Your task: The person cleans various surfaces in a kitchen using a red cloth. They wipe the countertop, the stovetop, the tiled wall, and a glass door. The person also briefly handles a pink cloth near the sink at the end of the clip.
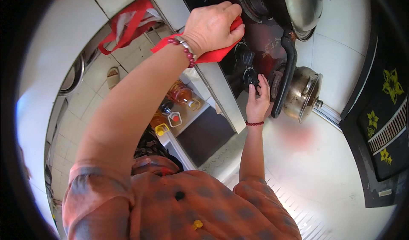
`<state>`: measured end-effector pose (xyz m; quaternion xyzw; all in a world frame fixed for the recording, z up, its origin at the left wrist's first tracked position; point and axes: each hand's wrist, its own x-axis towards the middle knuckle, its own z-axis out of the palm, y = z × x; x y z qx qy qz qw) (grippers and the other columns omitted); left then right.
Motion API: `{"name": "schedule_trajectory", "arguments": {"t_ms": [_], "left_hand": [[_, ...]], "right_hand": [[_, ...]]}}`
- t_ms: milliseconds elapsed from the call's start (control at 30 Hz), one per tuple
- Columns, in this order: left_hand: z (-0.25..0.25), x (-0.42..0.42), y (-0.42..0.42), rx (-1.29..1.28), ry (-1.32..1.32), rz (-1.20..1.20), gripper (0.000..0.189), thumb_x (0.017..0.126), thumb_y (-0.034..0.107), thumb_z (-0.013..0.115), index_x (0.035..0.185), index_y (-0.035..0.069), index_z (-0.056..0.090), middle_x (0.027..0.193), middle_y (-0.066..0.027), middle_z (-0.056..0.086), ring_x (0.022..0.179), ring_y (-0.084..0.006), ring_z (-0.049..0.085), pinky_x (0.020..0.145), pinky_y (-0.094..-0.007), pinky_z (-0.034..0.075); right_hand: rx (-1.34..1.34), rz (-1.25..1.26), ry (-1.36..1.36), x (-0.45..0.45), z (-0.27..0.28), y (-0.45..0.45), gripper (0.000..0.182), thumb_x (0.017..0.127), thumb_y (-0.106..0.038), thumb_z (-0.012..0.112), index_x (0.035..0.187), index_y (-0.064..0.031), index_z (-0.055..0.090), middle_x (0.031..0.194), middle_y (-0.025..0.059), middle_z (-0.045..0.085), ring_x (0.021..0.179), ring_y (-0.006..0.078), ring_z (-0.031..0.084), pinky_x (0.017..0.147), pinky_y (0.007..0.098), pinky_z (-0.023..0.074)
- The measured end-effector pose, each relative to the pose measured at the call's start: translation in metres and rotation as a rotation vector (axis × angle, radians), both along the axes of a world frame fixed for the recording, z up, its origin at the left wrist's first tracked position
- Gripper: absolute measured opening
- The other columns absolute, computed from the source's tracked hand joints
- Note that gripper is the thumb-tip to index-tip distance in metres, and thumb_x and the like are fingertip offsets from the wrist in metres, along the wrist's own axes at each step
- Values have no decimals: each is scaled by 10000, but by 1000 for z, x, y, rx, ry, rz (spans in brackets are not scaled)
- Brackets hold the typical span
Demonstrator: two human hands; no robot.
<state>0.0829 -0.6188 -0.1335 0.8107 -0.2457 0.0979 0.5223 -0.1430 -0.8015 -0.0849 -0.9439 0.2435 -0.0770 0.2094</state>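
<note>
My left hand point(215, 27) is closed over a red cloth point(212, 55) at the front edge of a black glass-topped gas stove point(231, 66). Part of the cloth hangs under the wrist. My right hand point(258, 101) has its thumb and fingertips at a black stove knob point(250, 76); another knob point(246, 57) sits between the hands. Beyond them a black-handled pan point(287, 48) with a steel lid point(302, 8) stands by the far burner point(254, 3). Its handle reaches over the near burner point(277, 80), beside a lidded steel pot point(298, 94).
Below the counter edge point(220, 93), oil bottles point(183, 96) and other bottles point(174, 117) stand on an open shelf. A red bag point(127, 22) hangs or lies at upper left. A slippered foot point(113, 77) is on the tiled floor. A black panel with yellow flowers point(372, 125) is at right.
</note>
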Motion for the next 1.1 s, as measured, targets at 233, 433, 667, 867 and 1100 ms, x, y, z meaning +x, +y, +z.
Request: {"name": "schedule_trajectory", "arguments": {"t_ms": [233, 433, 667, 867, 1100], "left_hand": [[-3, -1, -3, -39, -45, 39, 254, 823, 342, 659, 891, 102, 610, 826, -54, 614, 755, -281, 660, 628, -393, 535], [-1, -2, -2, -45, -3, 23, 230, 829, 320, 674, 908, 111, 617, 862, -45, 635, 730, -290, 655, 615, -373, 530], [-1, -1, -1, -87, -30, 17, 223, 815, 302, 685, 907, 112, 615, 852, -43, 623, 745, -277, 658, 615, -369, 529], [-6, -2, 2, -142, 22, -24, 214, 797, 252, 714, 928, 109, 624, 880, -55, 634, 774, -274, 660, 639, -349, 539], [-14, 0, 0, -278, -8, 5, 195, 774, 236, 728, 887, 116, 623, 813, -39, 596, 713, -253, 646, 585, -340, 518]], "right_hand": [[30, 39, -50, 4, 3, 3, 399, 922, -20, 653, 1315, 5, 588, 1370, 146, 554, 1109, 214, 609, 918, 320, 519], [-169, 50, -15, 4, 1, 1, 365, 899, -67, 695, 1257, -30, 639, 1302, 130, 629, 909, 210, 676, 817, 311, 544], [-134, 54, -40, 6, 1, 0, 368, 886, -26, 702, 1249, -15, 643, 1304, 130, 618, 997, 203, 657, 861, 310, 538], [-137, -11, 20, 5, 2, 7, 355, 906, -58, 683, 1257, -32, 640, 1316, 133, 605, 1071, 253, 626, 892, 337, 520], [-180, -23, 22, 5, -4, 9, 339, 945, -48, 631, 1277, 14, 611, 1350, 140, 578, 1073, 191, 588, 888, 289, 481]]}}
